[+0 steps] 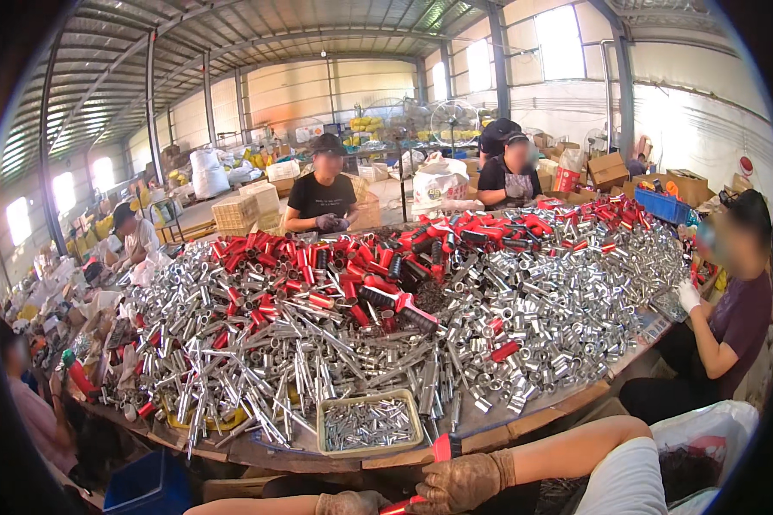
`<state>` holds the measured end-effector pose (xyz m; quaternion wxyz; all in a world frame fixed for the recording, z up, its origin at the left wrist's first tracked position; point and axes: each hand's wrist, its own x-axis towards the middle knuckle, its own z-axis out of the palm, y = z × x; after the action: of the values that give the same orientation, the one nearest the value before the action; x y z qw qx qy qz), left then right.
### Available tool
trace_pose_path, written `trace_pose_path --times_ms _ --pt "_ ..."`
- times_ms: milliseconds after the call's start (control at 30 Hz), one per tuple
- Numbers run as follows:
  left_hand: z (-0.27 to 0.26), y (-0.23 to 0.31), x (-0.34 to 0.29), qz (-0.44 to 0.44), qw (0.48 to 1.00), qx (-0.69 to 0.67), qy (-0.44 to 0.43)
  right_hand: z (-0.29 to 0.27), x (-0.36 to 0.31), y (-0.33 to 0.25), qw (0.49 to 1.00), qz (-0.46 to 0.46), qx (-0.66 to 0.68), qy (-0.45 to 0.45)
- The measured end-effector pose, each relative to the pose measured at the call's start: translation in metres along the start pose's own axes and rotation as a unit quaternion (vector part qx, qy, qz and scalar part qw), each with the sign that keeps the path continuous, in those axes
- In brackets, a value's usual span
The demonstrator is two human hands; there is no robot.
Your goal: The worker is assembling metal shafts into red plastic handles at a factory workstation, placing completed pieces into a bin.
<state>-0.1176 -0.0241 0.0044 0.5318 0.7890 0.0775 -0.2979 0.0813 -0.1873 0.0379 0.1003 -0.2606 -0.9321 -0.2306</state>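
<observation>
Both my hands wear brown, soiled work gloves and are low in the picture, below the table edge. My right hand (464, 481) is closed round a red and black tool handle (446, 446), whose end sticks up above the fingers. A shiny red tube (400, 506) runs from under that hand toward my left hand (352, 503). I cannot tell if tube and handle are one piece. My left hand is cut off by the lower edge; its fingers seem closed at the tube's end. Just beyond, a cream tray (419, 432) of small metal pins stands on the table.
A large table holds heaped silver metal tubes and sockets (524, 343), with red handles (369, 283) piled mid-table. Several co-workers sit around it, one with a white glove (689, 295) at right. A blue bin (149, 483) stands lower left; a white sack (704, 429) lies by my right arm.
</observation>
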Motion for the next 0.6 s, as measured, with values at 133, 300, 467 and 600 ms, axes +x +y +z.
trace_pose_path --times_ms 133,300,467,600 --pt "0.003 -0.008 0.001 0.003 0.996 0.056 0.071 0.010 0.001 -0.012 0.990 0.118 0.078 0.000" --pt "-0.016 0.034 -0.012 0.006 0.896 0.390 0.213 0.026 0.005 -0.015 0.872 0.368 0.307 0.101" --pt "-0.028 -0.002 -0.021 0.043 0.693 0.609 0.383 0.032 0.007 -0.008 0.573 0.457 0.680 0.006" --pt "-0.070 -0.024 -0.020 0.298 0.383 0.723 0.492 0.034 0.051 -0.036 -0.006 0.431 0.875 0.221"
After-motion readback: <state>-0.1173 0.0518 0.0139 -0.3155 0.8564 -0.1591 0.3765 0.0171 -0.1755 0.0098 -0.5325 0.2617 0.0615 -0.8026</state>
